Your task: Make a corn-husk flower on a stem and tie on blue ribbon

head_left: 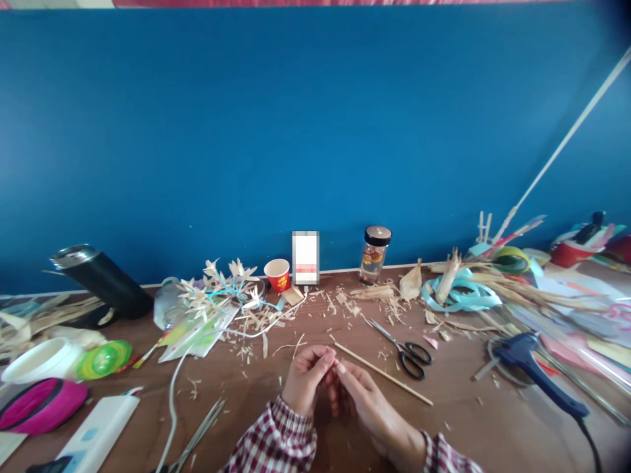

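Observation:
My left hand [309, 376] and my right hand [362, 397] meet over the front middle of the table, their fingertips pinched together. Whatever lies between the fingertips is too small to make out. Just behind my right hand a thin wooden stick [384, 374] lies slantwise on the table. Black-handled scissors [409, 355] rest to its right, blades pointing away to the left. A second pair of scissors [200, 430] lies left of my left sleeve.
Husk scraps [379, 302] litter the brown table [468, 433]. At the back stand pale flowers [231, 279], a red paper cup [277, 274] and a lidded jar [374, 255]. A blue glue gun [537, 371] lies right; a black flask [106, 279] leans left. A white cable [172, 394] crosses the left side.

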{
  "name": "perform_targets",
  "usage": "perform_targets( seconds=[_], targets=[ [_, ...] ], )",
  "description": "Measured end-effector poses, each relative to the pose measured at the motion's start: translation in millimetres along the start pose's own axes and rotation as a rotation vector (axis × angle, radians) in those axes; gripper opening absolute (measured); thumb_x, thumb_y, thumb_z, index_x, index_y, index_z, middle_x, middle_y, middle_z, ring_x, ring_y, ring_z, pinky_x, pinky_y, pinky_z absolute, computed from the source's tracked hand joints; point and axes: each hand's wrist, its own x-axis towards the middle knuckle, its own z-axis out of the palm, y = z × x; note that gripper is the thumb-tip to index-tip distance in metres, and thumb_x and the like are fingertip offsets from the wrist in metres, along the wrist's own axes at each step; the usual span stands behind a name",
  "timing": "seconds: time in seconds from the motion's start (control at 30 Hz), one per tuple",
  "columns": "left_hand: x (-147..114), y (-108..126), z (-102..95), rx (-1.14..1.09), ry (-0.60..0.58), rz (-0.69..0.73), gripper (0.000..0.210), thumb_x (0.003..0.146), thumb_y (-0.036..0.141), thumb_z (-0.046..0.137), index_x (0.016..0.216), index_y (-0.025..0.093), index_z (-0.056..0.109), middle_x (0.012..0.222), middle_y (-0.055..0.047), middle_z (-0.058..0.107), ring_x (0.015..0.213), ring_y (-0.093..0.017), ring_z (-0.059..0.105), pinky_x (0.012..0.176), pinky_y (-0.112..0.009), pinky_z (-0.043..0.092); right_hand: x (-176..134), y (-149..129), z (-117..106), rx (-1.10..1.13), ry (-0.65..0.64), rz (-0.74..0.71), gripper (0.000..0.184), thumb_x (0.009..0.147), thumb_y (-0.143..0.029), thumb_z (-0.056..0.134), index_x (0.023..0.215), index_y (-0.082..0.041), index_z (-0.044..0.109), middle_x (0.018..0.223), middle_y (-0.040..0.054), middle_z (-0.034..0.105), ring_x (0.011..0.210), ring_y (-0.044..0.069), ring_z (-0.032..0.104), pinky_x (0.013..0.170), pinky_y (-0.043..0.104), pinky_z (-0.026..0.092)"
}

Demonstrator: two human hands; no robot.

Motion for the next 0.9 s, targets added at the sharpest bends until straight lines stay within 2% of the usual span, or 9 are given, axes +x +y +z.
perform_targets(
  seconds=[0.23, 0.4, 0.57, 0.77, 0.9],
  targets=[
    [1.8, -1.5, -3.4, 0.056, 0.021, 0.032, 0.026, 0.066, 0.038, 0.068, 0.068, 0.015, 0.056, 0.041, 0.006, 0.051, 0.029, -0.009, 0.047, 0.031, -0.020, 0.037, 1.1, -0.6, 0.0, 0.004, -0.005, -0.015, 0.041, 0.076, -0.054, 0.054, 0.072, -0.013, 0.059, 0.053, -0.0026, 0.053, 0.043, 0.005, 0.043, 0.043, 0.017, 0.032],
    [0.9, -0.8, -1.8, 0.012, 0.031, 0.030, 0.026, 0.064, 0.038, 0.070, 0.069, 0.015, 0.056, 0.041, 0.005, 0.053, 0.028, -0.008, 0.047, 0.031, -0.020, 0.038, 0.7, -0.9, 0.7, 0.004, -0.006, -0.005, 0.039, 0.077, -0.053, 0.054, 0.072, -0.014, 0.058, 0.054, -0.0028, 0.052, 0.043, 0.005, 0.043, 0.045, 0.018, 0.033],
    [1.3, 0.1, -1.4, -0.043, 0.060, -0.003, 0.028, 0.060, 0.035, 0.073, 0.068, 0.014, 0.057, 0.050, 0.002, 0.061, 0.030, -0.007, 0.048, 0.032, -0.019, 0.040, -0.5, -0.7, 1.8, -0.009, -0.023, -0.026, 0.037, 0.077, -0.052, 0.056, 0.070, -0.015, 0.056, 0.053, -0.0035, 0.051, 0.044, 0.006, 0.041, 0.044, 0.018, 0.031],
    [0.4, 0.9, -0.1, -0.063, 0.051, 0.025, 0.027, 0.061, 0.034, 0.073, 0.066, 0.013, 0.057, 0.047, 0.002, 0.060, 0.029, -0.007, 0.047, 0.029, -0.018, 0.039, -1.7, -1.5, 3.7, -0.038, -0.017, 0.004, 0.036, 0.075, -0.051, 0.058, 0.068, -0.016, 0.055, 0.054, -0.0025, 0.051, 0.046, 0.008, 0.042, 0.045, 0.020, 0.032],
    [0.9, -1.3, -1.2, -0.071, 0.053, 0.051, 0.027, 0.060, 0.033, 0.074, 0.066, 0.012, 0.058, 0.050, 0.001, 0.062, 0.029, -0.007, 0.047, 0.029, -0.020, 0.040, -4.5, -2.3, 6.6, -0.035, 0.038, 0.016, 0.035, 0.072, -0.051, 0.062, 0.069, -0.016, 0.056, 0.055, -0.0020, 0.050, 0.048, 0.009, 0.042, 0.047, 0.022, 0.034]
  ],
)
